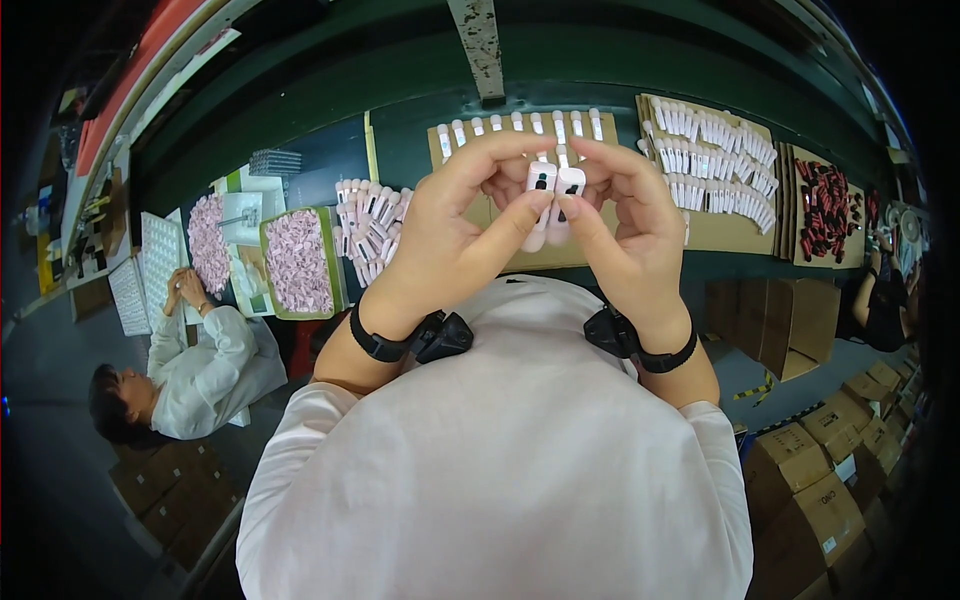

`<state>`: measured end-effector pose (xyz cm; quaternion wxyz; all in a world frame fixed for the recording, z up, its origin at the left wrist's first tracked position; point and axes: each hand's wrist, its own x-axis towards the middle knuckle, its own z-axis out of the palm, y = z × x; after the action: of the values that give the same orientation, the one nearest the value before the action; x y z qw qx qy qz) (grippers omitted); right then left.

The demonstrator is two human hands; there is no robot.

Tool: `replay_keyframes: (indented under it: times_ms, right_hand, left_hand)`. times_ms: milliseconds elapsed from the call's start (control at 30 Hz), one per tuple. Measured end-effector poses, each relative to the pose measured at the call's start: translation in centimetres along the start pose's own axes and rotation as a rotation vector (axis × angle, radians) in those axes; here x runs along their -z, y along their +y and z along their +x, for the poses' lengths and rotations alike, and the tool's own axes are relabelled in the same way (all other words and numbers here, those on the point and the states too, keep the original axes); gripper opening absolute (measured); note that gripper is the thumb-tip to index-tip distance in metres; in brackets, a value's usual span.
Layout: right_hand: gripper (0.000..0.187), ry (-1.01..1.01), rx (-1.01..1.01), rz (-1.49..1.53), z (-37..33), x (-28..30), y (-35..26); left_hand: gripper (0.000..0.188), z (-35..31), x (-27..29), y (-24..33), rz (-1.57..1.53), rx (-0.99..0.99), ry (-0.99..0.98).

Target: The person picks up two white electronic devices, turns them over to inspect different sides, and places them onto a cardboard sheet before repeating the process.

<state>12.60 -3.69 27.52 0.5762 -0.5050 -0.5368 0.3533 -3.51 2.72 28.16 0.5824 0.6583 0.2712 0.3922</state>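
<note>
My left hand (pixel 445 225) and my right hand (pixel 640 220) are raised together in front of my chest, fingers curled inward. Between thumb and fingers, the left grips a small white-and-pink stick-shaped device (pixel 541 172). A matching device (pixel 571 178) is pinched in the right, close beside the first. Each has a dark mark on its square white end; their rounded pink ends point down toward me. Behind the hands lies a cardboard sheet (pixel 480 214) with a row of similar devices along its far side. To the left is a loose pile of such devices (pixel 366 225).
At right, a cardboard sheet (pixel 735 228) bears rows of similar devices; red-and-black pieces (pixel 828 210) lie beyond. At left are a green-rimmed tray (pixel 334 262) of small pink parts and a seated person (pixel 215 365). Cartons (pixel 800 490) stand at lower right.
</note>
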Motion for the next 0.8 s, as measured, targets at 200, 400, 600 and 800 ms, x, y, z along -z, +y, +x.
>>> replay_keyframes:
  times_ms: [200,400,600,800]
  right_hand:
    - [0.024,-0.121,0.005,-0.151,-0.3,-0.1,3.8]
    - [0.023,-0.219,-0.177,-0.143,-2.6,-3.0,10.2]
    - [0.022,-0.329,-0.186,-0.355,-5.1,-6.2,18.6]
    - [0.023,-0.337,0.153,-0.585,-4.9,-9.0,23.5]
  left_hand:
    - [0.023,-1.2,2.1,-2.9,0.324,-0.031,-0.021]
    - [0.020,-5.7,3.7,-8.6,0.417,0.110,0.053]
    - [0.018,-10.4,5.0,-16.6,0.725,0.231,0.115]
    - [0.020,-11.4,6.2,-22.7,0.936,0.026,0.099]
